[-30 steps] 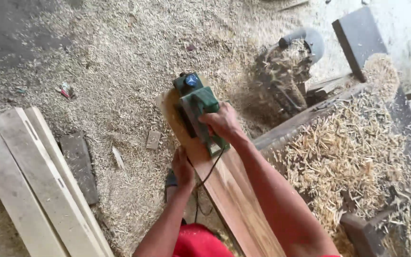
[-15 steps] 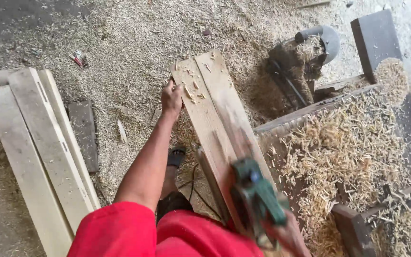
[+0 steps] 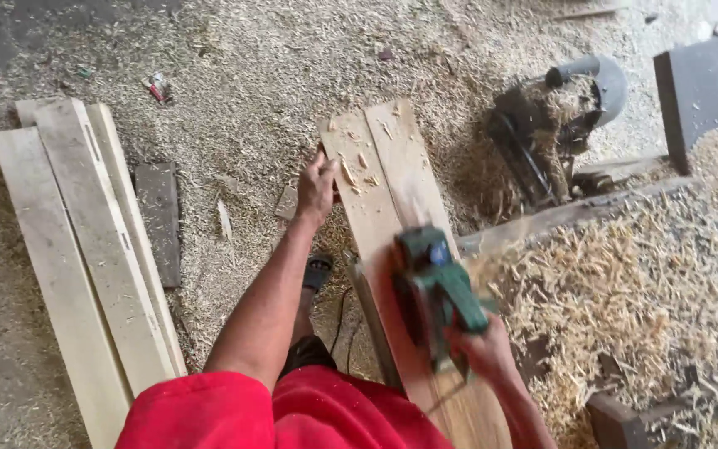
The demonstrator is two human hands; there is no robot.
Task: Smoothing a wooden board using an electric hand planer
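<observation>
- Your right hand (image 3: pixel 482 349) is closed round the green planer (image 3: pixel 435 293), blurred, sitting on the near half of the board (image 3: pixel 392 216).
- Your left hand (image 3: pixel 316 188) presses the board's left edge near the far end, fingers curled over it.
- Planer looks heavy and rigid; hold it by the top handle. Board is stiff, dusty with chips, probably slick.
- Board edges are narrow; keep the planer centred.
- Shavings pile (image 3: pixel 625 291) crowds the right; stacked planks (image 3: pixel 85 249) lie well apart left; floor (image 3: pixel 243 75) beyond is open.

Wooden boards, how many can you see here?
5. Two lie side by side under the hands: one touched by the left hand, one beside it. Three are stacked at left. More may be hidden.
</observation>
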